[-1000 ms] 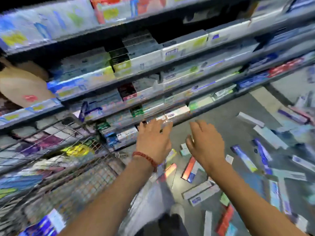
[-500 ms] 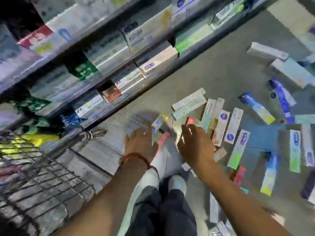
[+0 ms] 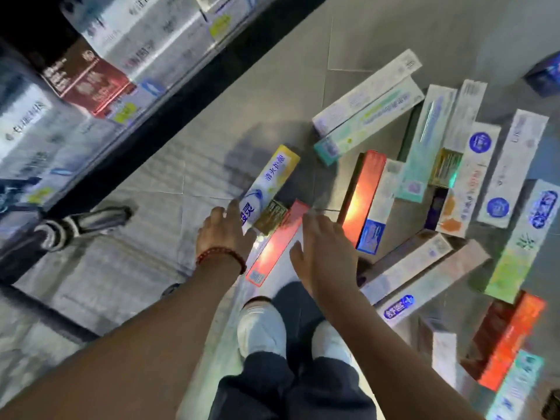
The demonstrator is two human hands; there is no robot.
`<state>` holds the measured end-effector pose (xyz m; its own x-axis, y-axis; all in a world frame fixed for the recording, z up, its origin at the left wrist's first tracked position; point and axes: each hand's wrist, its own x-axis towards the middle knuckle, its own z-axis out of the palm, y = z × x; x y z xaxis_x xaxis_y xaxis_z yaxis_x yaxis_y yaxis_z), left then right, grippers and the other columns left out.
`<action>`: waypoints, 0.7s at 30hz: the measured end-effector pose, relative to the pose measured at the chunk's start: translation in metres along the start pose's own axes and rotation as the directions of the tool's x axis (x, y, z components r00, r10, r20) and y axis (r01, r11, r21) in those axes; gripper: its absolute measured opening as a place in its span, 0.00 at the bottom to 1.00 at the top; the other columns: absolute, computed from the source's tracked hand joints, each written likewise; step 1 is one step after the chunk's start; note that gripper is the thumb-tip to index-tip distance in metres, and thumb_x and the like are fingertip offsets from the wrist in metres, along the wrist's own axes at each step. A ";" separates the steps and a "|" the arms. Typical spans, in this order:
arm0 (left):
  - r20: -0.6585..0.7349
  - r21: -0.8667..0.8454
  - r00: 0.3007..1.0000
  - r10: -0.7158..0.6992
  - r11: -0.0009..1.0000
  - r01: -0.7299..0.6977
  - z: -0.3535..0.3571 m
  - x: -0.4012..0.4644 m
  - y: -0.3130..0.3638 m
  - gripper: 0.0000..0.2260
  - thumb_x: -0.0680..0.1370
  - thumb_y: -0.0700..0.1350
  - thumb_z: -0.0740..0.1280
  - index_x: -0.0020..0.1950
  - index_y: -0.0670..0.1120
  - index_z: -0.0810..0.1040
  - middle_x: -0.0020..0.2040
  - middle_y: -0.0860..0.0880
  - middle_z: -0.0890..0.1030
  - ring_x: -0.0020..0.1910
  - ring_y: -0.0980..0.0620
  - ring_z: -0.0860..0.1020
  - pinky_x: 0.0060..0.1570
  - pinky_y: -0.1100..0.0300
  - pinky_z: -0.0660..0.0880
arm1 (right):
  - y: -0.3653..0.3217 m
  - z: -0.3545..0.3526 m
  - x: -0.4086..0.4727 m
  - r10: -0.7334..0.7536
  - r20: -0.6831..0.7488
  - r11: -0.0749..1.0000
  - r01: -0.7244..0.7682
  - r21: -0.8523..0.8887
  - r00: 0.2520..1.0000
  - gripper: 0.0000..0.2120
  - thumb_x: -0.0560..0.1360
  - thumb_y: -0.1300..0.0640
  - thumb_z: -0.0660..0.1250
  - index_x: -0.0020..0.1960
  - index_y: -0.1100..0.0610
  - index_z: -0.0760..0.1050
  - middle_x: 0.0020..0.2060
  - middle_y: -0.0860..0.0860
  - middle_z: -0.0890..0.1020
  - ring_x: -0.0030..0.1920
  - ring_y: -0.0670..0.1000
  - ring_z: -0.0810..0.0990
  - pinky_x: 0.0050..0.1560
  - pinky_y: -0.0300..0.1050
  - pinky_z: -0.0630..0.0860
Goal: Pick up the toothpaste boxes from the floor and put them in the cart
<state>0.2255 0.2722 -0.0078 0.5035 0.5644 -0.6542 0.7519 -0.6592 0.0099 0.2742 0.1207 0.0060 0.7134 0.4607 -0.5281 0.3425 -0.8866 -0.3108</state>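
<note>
Several toothpaste boxes lie scattered on the grey floor. My left hand [image 3: 225,230], with a red bead bracelet, reaches down with fingers extended at the near end of a white-and-yellow box [image 3: 269,183]. Beside it lie a small gold box [image 3: 270,216] and a long pink-red box [image 3: 277,244]. My right hand [image 3: 322,250] hovers open over that pink-red box, next to an orange-and-white box [image 3: 368,198]. Neither hand holds anything. Only the cart's wheel and lower frame [image 3: 75,225] show at the left.
Low store shelves [image 3: 121,65] stocked with boxes run along the upper left. My two white shoes [image 3: 263,325] stand just below the hands. More boxes [image 3: 424,274] crowd the floor to the right.
The view has dropped from the shelves and cart down to the floor. Both hands have come down close to the boxes near my feet.
</note>
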 end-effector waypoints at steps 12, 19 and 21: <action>-0.091 -0.259 0.992 0.091 0.959 -0.112 0.078 0.071 -0.037 0.27 0.77 0.54 0.63 0.75 0.51 0.61 0.61 0.40 0.73 0.59 0.40 0.72 0.55 0.51 0.69 | -0.006 0.093 0.055 0.245 0.127 0.885 -0.275 0.376 0.961 0.49 0.73 0.46 0.68 0.76 0.57 0.34 0.70 0.58 0.62 0.67 0.58 0.66 0.59 0.51 0.70; -0.077 -0.301 0.965 0.252 0.917 -0.264 0.067 0.084 -0.040 0.30 0.73 0.51 0.70 0.73 0.55 0.62 0.56 0.46 0.76 0.56 0.46 0.74 0.54 0.55 0.73 | -0.013 0.106 0.054 0.304 0.094 0.812 -0.310 0.495 0.948 0.48 0.74 0.53 0.68 0.76 0.50 0.33 0.70 0.56 0.61 0.65 0.58 0.69 0.54 0.53 0.73; -0.027 -0.286 0.971 0.237 0.929 -0.235 0.062 0.086 -0.032 0.34 0.71 0.49 0.72 0.74 0.55 0.60 0.60 0.47 0.73 0.58 0.47 0.72 0.56 0.57 0.70 | -0.012 0.108 0.054 0.342 0.070 0.821 -0.335 0.462 0.937 0.44 0.75 0.55 0.65 0.76 0.46 0.33 0.67 0.57 0.61 0.63 0.59 0.69 0.50 0.52 0.72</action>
<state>0.2181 0.3108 -0.1115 0.6785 0.4052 -0.6127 0.7022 -0.6027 0.3790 0.2426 0.1607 -0.1046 0.7428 0.1311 -0.6566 -0.2397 -0.8636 -0.4436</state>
